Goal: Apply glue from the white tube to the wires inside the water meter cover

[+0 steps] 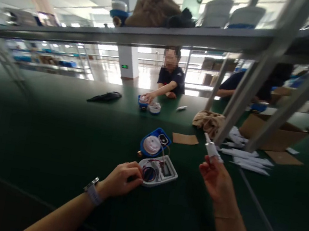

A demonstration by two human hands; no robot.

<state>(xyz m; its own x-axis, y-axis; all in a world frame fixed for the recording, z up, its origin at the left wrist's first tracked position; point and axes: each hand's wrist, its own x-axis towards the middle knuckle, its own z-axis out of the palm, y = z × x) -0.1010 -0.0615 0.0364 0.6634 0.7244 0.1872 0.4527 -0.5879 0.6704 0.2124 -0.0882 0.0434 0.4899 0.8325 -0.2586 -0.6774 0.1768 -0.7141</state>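
Observation:
My left hand (pixel 124 178) grips the left edge of a white plastic housing (pixel 172 176) between thumb and fingers. Coiled wires and a rectangular window show inside the housing, which lies open side up on the green table. Just behind it sits a blue water meter body (pixel 144 147) with a round white face, joined to the housing by thin wires. Off to the right, my right hand (pixel 216 178) is closed around a white tube (pixel 212 149) with a narrow nozzle pointing up. The tube is held above the table, apart from the housing.
Several white tubes (pixel 248 158) lie by a cardboard box (pixel 271 132) at the right. Metal posts (pixel 251 73) rise from the table to an overhead shelf (pixel 157 32). A brown cloth (pixel 209 121) and cardboard piece (pixel 185 139) lie nearby. Across the table, a person (pixel 173 79) touches another meter.

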